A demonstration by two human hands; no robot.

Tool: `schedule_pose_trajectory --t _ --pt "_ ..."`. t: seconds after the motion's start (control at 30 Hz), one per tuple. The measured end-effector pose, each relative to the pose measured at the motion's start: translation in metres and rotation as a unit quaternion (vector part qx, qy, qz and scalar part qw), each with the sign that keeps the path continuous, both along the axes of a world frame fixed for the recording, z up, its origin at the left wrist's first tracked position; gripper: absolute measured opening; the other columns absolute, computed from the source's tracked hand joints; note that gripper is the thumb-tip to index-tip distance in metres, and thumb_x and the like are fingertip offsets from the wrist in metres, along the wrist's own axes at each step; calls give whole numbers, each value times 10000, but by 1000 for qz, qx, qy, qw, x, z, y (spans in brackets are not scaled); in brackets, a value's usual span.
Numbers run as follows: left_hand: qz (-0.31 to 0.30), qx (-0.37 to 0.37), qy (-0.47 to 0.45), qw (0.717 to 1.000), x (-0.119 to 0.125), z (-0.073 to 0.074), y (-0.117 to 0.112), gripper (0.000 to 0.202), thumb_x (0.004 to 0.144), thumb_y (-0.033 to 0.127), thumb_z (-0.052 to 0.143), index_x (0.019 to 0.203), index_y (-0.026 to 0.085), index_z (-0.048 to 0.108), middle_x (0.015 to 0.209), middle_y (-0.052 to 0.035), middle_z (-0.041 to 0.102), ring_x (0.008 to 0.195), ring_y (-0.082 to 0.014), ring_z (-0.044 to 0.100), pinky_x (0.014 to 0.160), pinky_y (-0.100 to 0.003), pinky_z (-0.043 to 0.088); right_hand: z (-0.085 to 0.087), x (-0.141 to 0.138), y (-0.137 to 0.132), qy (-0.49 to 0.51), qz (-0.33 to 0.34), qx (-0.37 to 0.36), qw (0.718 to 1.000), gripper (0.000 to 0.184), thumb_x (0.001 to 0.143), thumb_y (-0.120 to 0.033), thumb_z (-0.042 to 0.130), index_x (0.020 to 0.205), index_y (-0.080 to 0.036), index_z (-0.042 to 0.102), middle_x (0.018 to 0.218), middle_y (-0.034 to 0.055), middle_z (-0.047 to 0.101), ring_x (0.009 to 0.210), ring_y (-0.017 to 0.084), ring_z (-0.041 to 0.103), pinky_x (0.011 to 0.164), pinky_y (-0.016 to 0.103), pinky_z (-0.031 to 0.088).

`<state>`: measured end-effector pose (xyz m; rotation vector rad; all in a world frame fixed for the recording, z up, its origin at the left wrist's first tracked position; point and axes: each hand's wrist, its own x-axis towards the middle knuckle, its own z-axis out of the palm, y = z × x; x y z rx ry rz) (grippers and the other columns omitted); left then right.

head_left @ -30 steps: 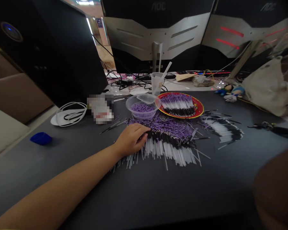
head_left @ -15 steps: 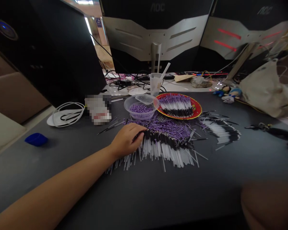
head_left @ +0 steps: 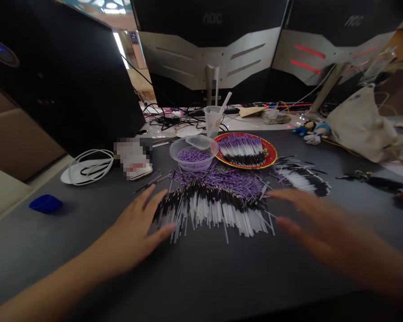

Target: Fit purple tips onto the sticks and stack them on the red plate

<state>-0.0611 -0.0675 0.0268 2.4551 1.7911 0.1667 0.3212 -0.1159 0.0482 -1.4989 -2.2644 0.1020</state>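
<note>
A wide pile of thin sticks (head_left: pixel 211 210) lies across the dark desk mat, with white shafts, black bands and purple ends. My left hand (head_left: pixel 134 237) is open with spread fingers, its fingertips at the pile's left edge. My right hand (head_left: pixel 322 223) is blurred and open, hovering just right of the pile and holding nothing. Beyond it lies a smaller white-and-black bunch of sticks (head_left: pixel 304 180). Purple ends also fill a clear plastic bowl (head_left: pixel 193 154), and a neat row of sticks rests on a red gold-rimmed plate (head_left: pixel 268 154).
A black computer case (head_left: pixel 60 80) stands at left, and monitor backs (head_left: pixel 208 58) rise behind. A plastic cup (head_left: pixel 212 120), coiled white cable (head_left: pixel 90 167), blue cup (head_left: pixel 45 204), white bag (head_left: pixel 359 129) and dark-handled tool (head_left: pixel 383 182) surround the mat.
My left hand has drawn back from the middle of the pile to its left edge and opened. My right hand has come in from the lower right. The view has shifted slightly.
</note>
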Motion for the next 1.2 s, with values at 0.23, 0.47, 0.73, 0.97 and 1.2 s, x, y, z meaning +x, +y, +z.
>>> schedule_pose_trajectory --t 0.23,0.47,0.73,0.97,1.2 --pt "-23 -5 10 1000 10 -40 -18 1043 704 742 512 1489 270 14 1558 -155 -4 1412 -377 104 1108 -574 200 -57 -35 -5 -90 60 -117 987 682 902 -543 398 1494 -352 119 1566 51 127 1408 350 129 1076 612 244" --pt "-68 -39 -36 996 56 -30 15 987 685 786 482 1477 286 171 1568 -93 -34 1415 -386 46 1130 -552 152 -55 -46 42 -108 137 -122 977 676 896 -594 374 1487 -322 190 1562 63 133 1415 327 94 1117 560 155" --pt "-97 -31 -45 994 88 -36 27 906 749 774 406 1481 319 127 1564 -90 89 1413 -391 -1 1114 -582 136 -52 -49 82 -114 242 -98 958 721 869 -610 429 1477 -262 257 1555 85 160 1418 292 134 1138 490 130" --pt "-138 -23 -40 989 85 -37 29 921 776 766 360 1482 202 182 1553 -109 139 1418 -375 17 1129 -559 138 -56 -63 95 -91 250 -82 960 848 830 -657 448 1494 -195 192 1548 114 180 1421 283 128 1138 497 134" --pt "-177 -28 -47 983 84 -36 9 919 806 727 366 1490 163 123 1555 -127 104 1421 -357 9 1139 -532 159 -57 -65 69 -90 268 -101 954 1060 726 -757 481 1504 -141 109 1557 137 91 1425 300 76 1145 481 117"
